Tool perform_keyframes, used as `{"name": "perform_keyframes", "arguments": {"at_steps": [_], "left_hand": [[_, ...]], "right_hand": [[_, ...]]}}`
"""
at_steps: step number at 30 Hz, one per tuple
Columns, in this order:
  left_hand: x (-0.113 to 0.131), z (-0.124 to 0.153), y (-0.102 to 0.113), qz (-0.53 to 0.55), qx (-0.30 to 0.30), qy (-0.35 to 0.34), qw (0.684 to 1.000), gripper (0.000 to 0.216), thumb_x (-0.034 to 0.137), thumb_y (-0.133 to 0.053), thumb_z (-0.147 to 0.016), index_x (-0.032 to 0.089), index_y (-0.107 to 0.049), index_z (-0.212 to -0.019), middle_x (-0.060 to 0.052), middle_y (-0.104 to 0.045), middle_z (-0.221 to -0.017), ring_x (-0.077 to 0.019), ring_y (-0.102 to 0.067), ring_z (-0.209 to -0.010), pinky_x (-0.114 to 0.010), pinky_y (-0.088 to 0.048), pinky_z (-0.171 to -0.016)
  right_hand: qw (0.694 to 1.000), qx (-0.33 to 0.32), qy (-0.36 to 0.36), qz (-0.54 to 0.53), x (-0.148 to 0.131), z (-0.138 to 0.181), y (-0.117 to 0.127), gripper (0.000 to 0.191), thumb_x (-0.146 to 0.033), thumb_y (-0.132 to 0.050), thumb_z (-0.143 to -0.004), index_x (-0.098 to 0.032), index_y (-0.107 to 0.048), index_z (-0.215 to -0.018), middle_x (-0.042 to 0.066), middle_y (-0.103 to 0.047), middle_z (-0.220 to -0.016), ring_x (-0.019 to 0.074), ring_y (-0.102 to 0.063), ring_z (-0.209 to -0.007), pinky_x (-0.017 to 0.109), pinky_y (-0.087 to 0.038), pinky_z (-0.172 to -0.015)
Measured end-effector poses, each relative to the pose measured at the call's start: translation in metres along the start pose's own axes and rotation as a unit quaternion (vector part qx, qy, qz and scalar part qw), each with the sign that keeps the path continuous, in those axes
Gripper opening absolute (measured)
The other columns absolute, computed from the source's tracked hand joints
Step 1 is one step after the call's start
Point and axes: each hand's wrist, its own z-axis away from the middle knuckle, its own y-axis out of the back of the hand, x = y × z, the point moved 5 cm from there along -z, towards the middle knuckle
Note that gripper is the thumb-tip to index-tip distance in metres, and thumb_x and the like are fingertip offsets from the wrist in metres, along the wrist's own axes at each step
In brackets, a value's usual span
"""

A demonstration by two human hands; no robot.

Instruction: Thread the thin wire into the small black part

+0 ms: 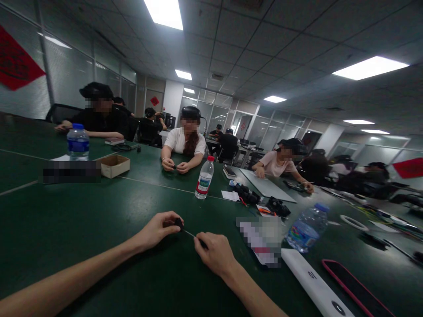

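Note:
Over the green table (139,281), my left hand (157,231) pinches a small black part (179,223) between thumb and fingers. What kind of part it is cannot be made out. My right hand (215,252) is closed around the dark handle of a screwdriver (189,233). The thin metal shaft of this tool points left toward the black part, and its tip meets or nearly meets it. Most of the handle is hidden in my right fist.
Ahead stands a red-capped bottle (204,178); right, a blue-capped bottle (307,229), a white device (313,281) and a red-edged phone (357,286). An open cardboard box (114,166) sits left. Several people sit around; one opposite (185,143) holds something small.

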Motion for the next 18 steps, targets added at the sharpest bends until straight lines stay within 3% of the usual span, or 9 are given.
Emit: {"name": "perform_keyframes", "arguments": {"at_steps": [18], "left_hand": [[0.0004, 0.004, -0.0035, -0.018, -0.02, 0.019, 0.999, 0.025, 0.031, -0.065, -0.077, 0.016, -0.064, -0.097, -0.005, -0.069, -0.099, -0.0208, -0.063, -0.094, -0.035, -0.047, -0.088]], "right_hand": [[0.999, -0.019, 0.037, 0.014, -0.0022, 0.003, -0.0014, 0.033, -0.033, -0.037, -0.097, -0.02, -0.067, -0.091, 0.001, -0.063, -0.071, 0.009, -0.052, -0.057, 0.019, -0.034, -0.054]]}}
